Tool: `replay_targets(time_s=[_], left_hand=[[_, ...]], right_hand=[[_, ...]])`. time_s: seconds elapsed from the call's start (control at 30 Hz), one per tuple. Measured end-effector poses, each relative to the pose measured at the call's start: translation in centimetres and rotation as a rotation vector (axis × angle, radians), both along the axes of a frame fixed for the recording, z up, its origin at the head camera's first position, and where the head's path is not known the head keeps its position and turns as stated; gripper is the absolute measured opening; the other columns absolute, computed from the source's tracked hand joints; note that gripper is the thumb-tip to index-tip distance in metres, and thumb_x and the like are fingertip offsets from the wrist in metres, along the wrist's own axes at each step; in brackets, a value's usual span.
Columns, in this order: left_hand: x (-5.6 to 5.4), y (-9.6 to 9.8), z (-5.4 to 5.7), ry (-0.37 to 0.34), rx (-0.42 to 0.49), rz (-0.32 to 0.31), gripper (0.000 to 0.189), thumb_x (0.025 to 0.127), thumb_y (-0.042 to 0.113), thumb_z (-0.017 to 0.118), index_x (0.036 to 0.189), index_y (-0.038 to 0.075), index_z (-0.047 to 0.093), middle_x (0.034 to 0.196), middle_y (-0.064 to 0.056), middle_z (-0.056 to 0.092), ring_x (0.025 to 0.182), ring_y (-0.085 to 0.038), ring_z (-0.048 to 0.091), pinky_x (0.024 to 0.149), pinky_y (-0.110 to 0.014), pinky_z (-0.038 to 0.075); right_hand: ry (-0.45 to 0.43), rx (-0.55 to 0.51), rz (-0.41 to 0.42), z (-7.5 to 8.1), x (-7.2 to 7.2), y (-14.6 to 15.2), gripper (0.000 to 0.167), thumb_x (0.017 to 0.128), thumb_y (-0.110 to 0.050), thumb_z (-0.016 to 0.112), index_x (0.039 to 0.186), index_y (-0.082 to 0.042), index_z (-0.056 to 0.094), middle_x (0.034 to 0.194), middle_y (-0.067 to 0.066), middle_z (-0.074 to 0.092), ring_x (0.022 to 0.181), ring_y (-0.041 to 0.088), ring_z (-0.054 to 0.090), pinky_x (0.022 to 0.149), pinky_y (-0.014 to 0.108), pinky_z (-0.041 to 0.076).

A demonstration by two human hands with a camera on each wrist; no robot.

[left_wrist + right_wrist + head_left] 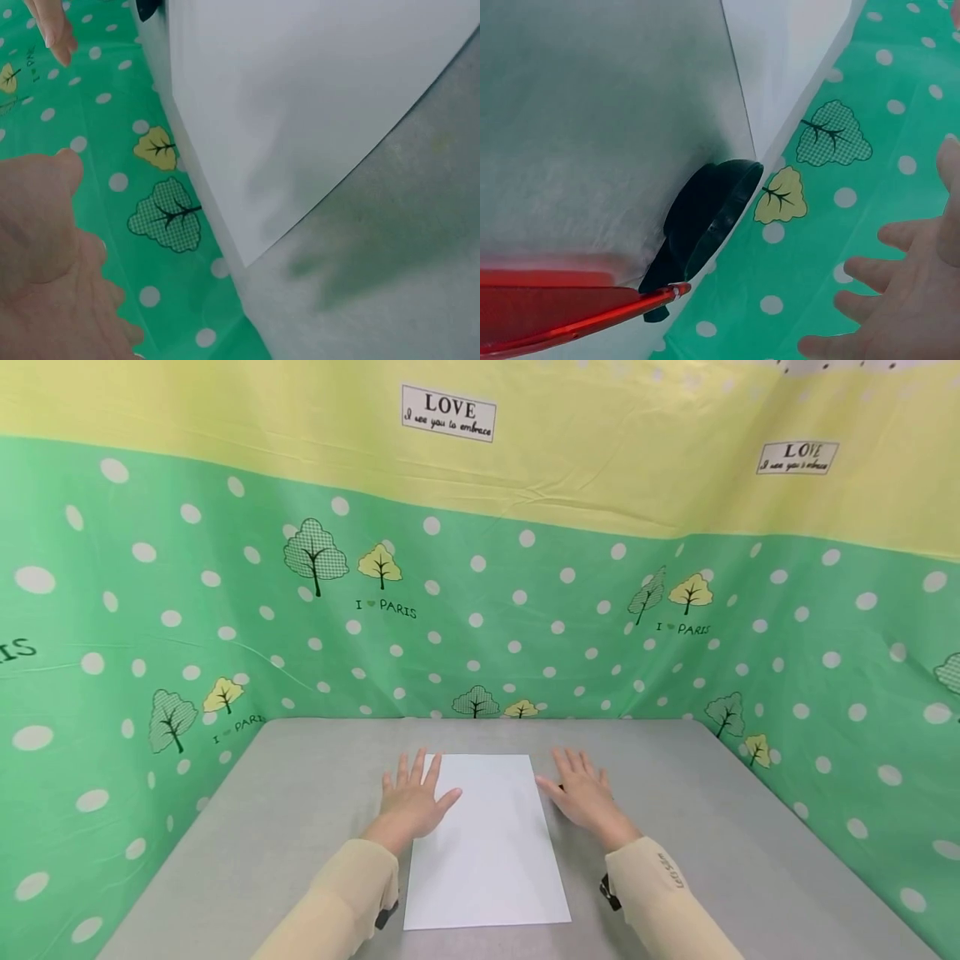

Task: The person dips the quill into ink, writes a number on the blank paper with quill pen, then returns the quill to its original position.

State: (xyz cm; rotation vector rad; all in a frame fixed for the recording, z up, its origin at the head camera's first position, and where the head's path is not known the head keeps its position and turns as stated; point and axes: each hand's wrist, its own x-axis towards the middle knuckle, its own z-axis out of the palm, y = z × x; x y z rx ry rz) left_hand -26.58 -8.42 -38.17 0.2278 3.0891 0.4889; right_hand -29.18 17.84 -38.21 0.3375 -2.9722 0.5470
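A blank white sheet of paper lies flat on the grey table. Over its left edge my left hand hovers palm down, fingers spread, casting a shadow in the left wrist view. My right hand, likewise spread, is just right of the sheet and holds nothing. Beneath it, mostly covered in the head view, is an object with a rounded black part and a long red part. Its kind cannot be made out. In the right wrist view the black end lies close to the paper's far corner.
A green and yellow cloth with white dots and printed trees hangs behind the table and along both sides. Dark bands show under the cuffs of both cream sleeves.
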Motion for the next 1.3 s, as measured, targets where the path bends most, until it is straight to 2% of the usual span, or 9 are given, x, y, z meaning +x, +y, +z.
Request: replay_targets(time_s=[0.23,0.73,0.93,1.3], left_hand=[[0.0,-0.3,-0.2,0.009,0.014,0.000,0.071,0.095,0.051,0.036,0.148,0.007,0.017,0.152,-0.018,0.005,0.135,-0.042,-0.004,0.105,-0.061,0.001],[0.4,-1.1,-0.3,0.007,0.019,-0.009,0.070,0.096,0.049,0.036,0.147,0.004,0.018,0.151,-0.019,0.005,0.135,-0.043,-0.003,0.105,-0.061,0.001],[0.9,-1.5,-0.9,-0.013,0.044,-0.011,0.068,0.096,0.045,0.040,0.146,0.003,0.020,0.150,-0.022,0.008,0.134,-0.044,-0.001,0.104,-0.063,0.003],[0.7,-2.0,-1.5,-0.017,0.035,-0.003,0.069,0.096,0.046,0.039,0.146,0.003,0.019,0.150,-0.022,0.008,0.134,-0.045,0.000,0.103,-0.063,0.003]], right_hand=[[0.022,-0.003,0.003,0.0,0.1,0.7,0.065,0.096,-0.041,0.043,0.144,-0.001,0.025,0.144,0.027,0.023,0.133,0.045,0.012,0.100,0.068,0.008],[0.002,0.004,-0.004,-0.7,0.0,2.6,0.068,0.096,-0.046,0.041,0.145,-0.002,0.021,0.145,0.027,0.022,0.132,0.047,0.012,0.098,0.070,0.008],[-0.023,-0.009,-0.013,-0.9,0.1,3.0,0.070,0.096,-0.048,0.040,0.146,-0.003,0.020,0.145,0.028,0.021,0.132,0.047,0.010,0.098,0.070,0.006],[-0.019,-0.010,-0.022,-1.6,0.0,3.8,0.071,0.096,-0.048,0.039,0.145,-0.002,0.021,0.144,0.029,0.020,0.132,0.048,0.010,0.097,0.071,0.006]])
